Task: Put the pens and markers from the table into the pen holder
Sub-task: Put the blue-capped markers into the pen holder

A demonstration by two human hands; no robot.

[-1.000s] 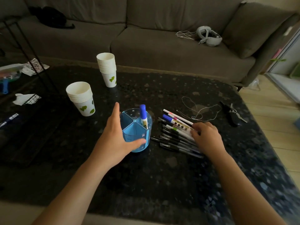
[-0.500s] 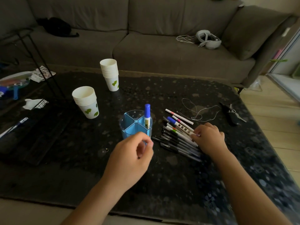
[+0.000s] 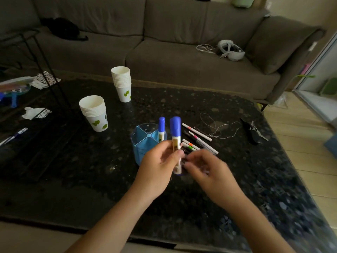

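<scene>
A blue pen holder (image 3: 144, 141) with divided compartments stands at the middle of the dark table (image 3: 91, 179). One blue-capped marker (image 3: 161, 128) stands upright in its right compartment. My left hand (image 3: 156, 167) grips a second, thicker blue-capped marker (image 3: 176, 132) upright, just in front and right of the holder. My right hand (image 3: 209, 172) is blurred, its fingertips close to the marker's lower end, with nothing visible in it. Several pens and thin markers (image 3: 198, 138) lie in a row right of the holder, partly hidden behind my hands.
Two stacks of paper cups (image 3: 94, 112) (image 3: 122, 83) stand left of and behind the holder. A loop of string (image 3: 218, 128) and a dark key bunch (image 3: 252, 131) lie to the right. A sofa with a white headset (image 3: 229, 50) runs behind the table.
My left hand left the holder, drew back and now holds a blue marker lifted from the row. My right hand came off the pens toward my left hand.
</scene>
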